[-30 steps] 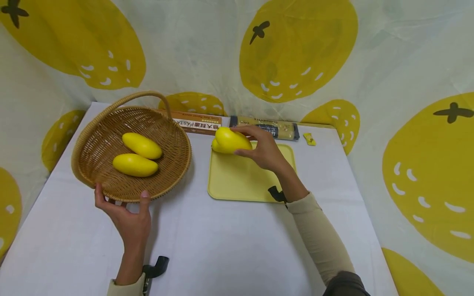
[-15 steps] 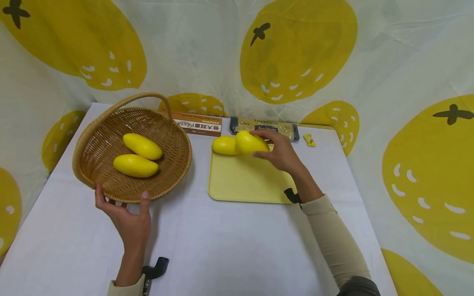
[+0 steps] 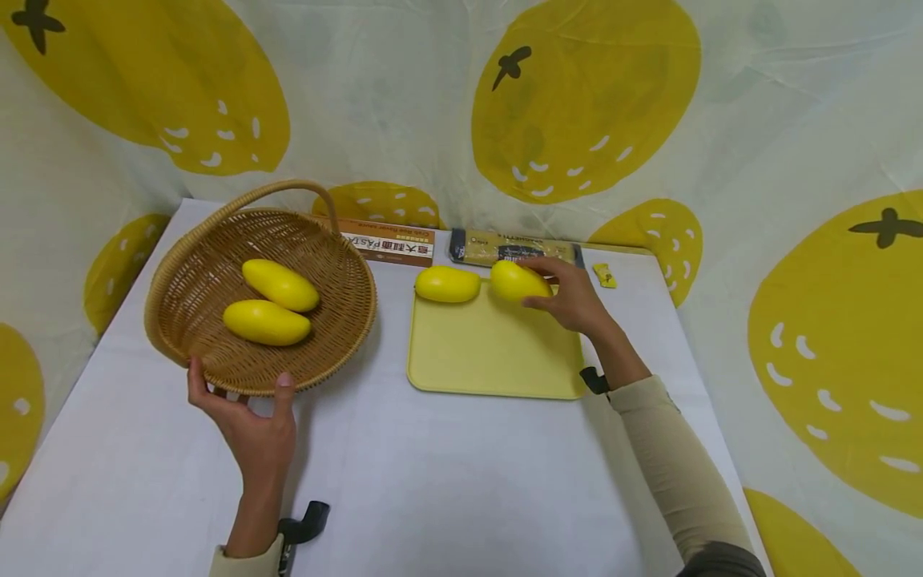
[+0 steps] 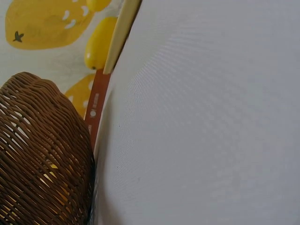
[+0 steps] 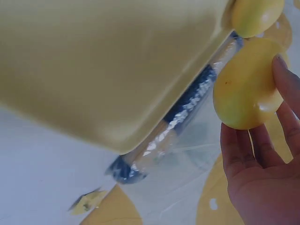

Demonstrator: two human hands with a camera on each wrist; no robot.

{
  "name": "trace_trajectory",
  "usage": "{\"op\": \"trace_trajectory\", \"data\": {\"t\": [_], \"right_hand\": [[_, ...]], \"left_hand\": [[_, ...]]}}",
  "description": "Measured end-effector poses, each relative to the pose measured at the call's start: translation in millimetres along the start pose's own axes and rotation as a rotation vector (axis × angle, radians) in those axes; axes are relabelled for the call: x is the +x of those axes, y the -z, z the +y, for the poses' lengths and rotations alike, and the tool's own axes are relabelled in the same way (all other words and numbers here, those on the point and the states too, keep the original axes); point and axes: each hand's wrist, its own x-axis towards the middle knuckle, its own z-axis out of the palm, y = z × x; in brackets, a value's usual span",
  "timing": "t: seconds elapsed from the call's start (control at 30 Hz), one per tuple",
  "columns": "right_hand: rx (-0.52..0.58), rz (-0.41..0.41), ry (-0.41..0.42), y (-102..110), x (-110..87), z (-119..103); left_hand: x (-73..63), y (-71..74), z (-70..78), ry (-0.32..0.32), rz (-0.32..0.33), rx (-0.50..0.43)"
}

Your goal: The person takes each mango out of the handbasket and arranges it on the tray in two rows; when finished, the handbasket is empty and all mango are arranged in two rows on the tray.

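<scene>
My left hand point(image 3: 255, 441) grips the near rim of a wicker basket point(image 3: 339, 316), its thumb over the edge. The basket is tilted, and two yellow mangoes point(image 3: 270, 304) lie in it side by side. To the right, my right hand point(image 3: 573, 298) holds another mango point(image 3: 515, 280) at the back of a pale yellow tray point(image 3: 490, 361). The right wrist view shows the thumb on one side of that mango point(image 5: 248, 84) and the fingers on the other. One more mango point(image 3: 447, 284) lies at the tray's back left corner.
A brown pasta box point(image 3: 392, 244) and a spaghetti packet point(image 3: 476, 247) lie along the table's back edge. Near the back right corner is a small yellow wrapped piece point(image 3: 604, 275). A fruit-patterned curtain point(image 3: 375, 96) hangs close behind and at both sides.
My right hand has moved right along the tray's back with its mango, away from the mango at the left corner. The left hand and basket have stayed in place.
</scene>
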Motion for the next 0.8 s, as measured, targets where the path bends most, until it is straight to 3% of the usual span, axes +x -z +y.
{"op": "trace_trajectory", "data": {"t": [0.2,0.43,0.8], "right_hand": [[-0.024,-0.015,-0.028,3.0,2.7,18.3],[-0.043,-0.051,-0.074,1.5,4.5,33.8],[-0.036,-0.079,-0.070,2.0,6.0,36.8]], "left_hand": [[0.5,0.3,-1.7,-0.017,-0.003,0.012],[0.7,-0.8,-0.8,0.008,0.002,-0.013],[0.6,0.2,-1.4,-0.004,-0.001,0.016]]}}
